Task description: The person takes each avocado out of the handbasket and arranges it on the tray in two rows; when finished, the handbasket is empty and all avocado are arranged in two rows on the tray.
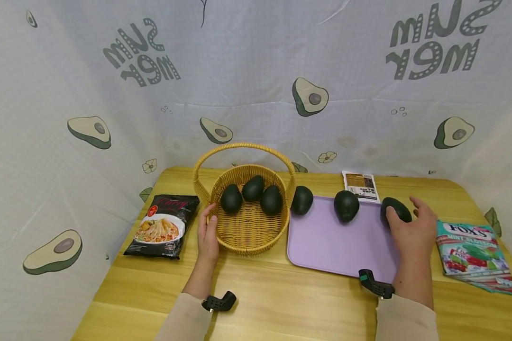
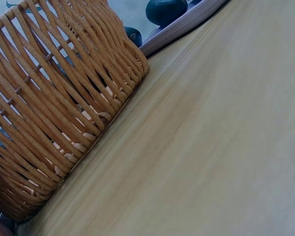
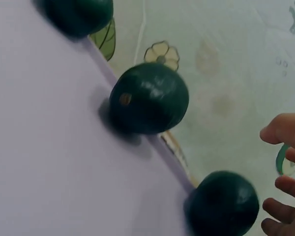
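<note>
A wicker basket (image 1: 249,237) with a tall handle stands on the table, holding three dark green avocados (image 1: 232,199). My left hand (image 1: 207,237) grips the basket's left side, thumb at the rim; the left wrist view shows mostly the woven wall (image 2: 64,98). Three more avocados lie along the far edge of a lilac tray (image 1: 337,246): one beside the basket (image 1: 302,200), one mid-edge (image 1: 346,206), one at the right corner (image 1: 395,210). My right hand (image 1: 414,232) is at this last one. In the right wrist view its spread fingers (image 3: 280,211) appear apart from the avocado (image 3: 223,204).
A black noodle packet (image 1: 162,227) lies left of the basket. Behind the tray is a white-and-brown packet (image 1: 361,186). A teal candy bag (image 1: 475,255) lies right of my right hand. A printed curtain (image 1: 256,71) hangs behind the wooden table (image 1: 281,303).
</note>
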Demonstrator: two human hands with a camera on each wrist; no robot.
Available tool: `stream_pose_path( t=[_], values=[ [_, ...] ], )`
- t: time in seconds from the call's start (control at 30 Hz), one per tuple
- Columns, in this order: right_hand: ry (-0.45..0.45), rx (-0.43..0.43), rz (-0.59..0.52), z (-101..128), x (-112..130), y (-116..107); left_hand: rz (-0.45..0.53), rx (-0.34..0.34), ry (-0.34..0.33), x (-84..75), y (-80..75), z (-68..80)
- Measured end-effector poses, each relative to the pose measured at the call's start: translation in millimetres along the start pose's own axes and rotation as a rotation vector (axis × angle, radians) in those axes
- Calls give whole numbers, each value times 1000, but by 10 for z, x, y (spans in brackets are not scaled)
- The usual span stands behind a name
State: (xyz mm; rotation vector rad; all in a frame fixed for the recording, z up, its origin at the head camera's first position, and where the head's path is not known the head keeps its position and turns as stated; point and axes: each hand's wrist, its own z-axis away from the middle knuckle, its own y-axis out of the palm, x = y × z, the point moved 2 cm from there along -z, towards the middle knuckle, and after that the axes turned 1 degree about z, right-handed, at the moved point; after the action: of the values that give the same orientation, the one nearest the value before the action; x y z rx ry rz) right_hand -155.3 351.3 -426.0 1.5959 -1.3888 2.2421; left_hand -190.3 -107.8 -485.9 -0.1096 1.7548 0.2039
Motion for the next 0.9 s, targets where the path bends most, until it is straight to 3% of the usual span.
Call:
stream_pose_path(
  t=[0.47,0.67,0.9],
  values=[
    [-116,-3,-165,413,636,-44,14,-3,-7,26,-11,-10],
    [-262,-4,-229,608,823,-31,14,-5,-7,19,-12,-5],
    [-498,38,-362,837,1002,23,24,3,3,22,-10,-7]
  ],
)
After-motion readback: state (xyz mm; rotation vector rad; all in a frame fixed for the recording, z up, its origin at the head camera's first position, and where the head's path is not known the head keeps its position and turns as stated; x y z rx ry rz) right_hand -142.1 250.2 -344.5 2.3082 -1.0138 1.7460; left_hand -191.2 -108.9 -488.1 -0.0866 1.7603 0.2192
